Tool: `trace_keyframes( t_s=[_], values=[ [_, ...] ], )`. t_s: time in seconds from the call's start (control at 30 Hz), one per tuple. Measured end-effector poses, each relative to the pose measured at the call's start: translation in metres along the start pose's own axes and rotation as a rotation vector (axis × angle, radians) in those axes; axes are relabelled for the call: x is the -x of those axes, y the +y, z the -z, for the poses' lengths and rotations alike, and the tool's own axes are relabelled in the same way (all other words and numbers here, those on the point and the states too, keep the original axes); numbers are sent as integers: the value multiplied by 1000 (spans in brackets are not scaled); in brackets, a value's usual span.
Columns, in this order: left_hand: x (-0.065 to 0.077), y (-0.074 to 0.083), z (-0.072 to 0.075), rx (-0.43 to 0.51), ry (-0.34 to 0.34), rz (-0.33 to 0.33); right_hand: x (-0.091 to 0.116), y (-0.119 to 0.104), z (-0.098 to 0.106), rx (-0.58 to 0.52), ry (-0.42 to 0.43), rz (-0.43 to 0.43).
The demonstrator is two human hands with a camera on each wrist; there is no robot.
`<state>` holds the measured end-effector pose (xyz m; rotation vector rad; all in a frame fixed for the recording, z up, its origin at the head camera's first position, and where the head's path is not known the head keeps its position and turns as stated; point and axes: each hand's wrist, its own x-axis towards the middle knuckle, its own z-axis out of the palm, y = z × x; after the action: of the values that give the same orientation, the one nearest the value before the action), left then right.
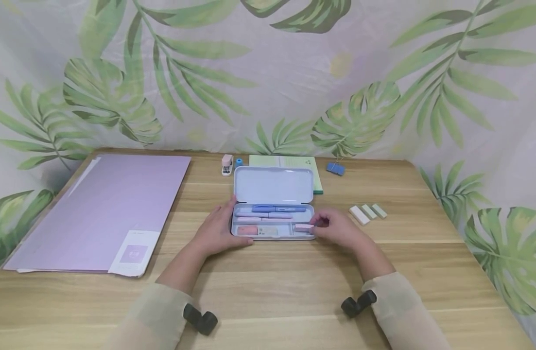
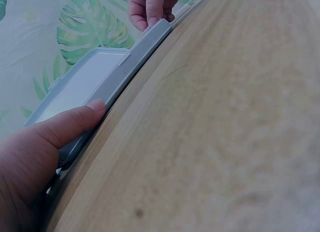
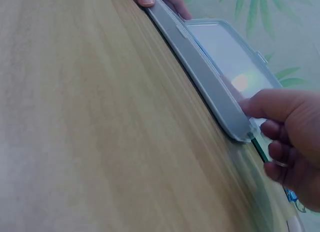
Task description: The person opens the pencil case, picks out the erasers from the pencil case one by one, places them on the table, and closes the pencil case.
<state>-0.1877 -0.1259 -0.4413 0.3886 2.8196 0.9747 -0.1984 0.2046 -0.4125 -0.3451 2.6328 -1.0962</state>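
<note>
An open pale-blue pencil case [image 1: 274,237] lies on the table, its lid [image 1: 274,184] tilted back. My left hand [image 1: 217,226] grips its left end, thumb along the front wall and fingers round the side. In the left wrist view that thumb presses the case's grey front wall [image 2: 135,59]. At the right end, my right hand [image 1: 337,227] pinches a small pink block [image 1: 302,227] in the front right compartment. Blue pen [image 1: 278,208] and pink pens [image 1: 268,215] fill the back compartment. A pink eraser-like block [image 1: 248,230] and a whitish one [image 1: 268,231] share the front left compartment.
Right of the case lie several small white and green blocks [image 1: 359,215]. Behind it are a green notebook [image 1: 318,182], a pink stapler [image 1: 227,164], a small blue item [image 1: 239,162] and a blue binder clip [image 1: 335,168]. A large purple folder [image 1: 106,209] covers the table's left.
</note>
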Motion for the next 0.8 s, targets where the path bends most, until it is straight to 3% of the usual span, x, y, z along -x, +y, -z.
trace_keyframes(
  t_s=[0.13,0.33,0.47,0.67,0.8],
  values=[
    [0,1,-1,1,-6,5,11,8,3,-33,114,-16],
    [0,0,0,5,-13,29,38,34,26,-19,398,-11],
    [0,-1,0,4,-5,22,59,61,49,46,527,-132],
    [-1,-3,-2,5,-4,27,80,100,73,121,616,-336],
    [-3,-3,-4,3,-4,20,85,111,79,139,630,-396]
  ],
)
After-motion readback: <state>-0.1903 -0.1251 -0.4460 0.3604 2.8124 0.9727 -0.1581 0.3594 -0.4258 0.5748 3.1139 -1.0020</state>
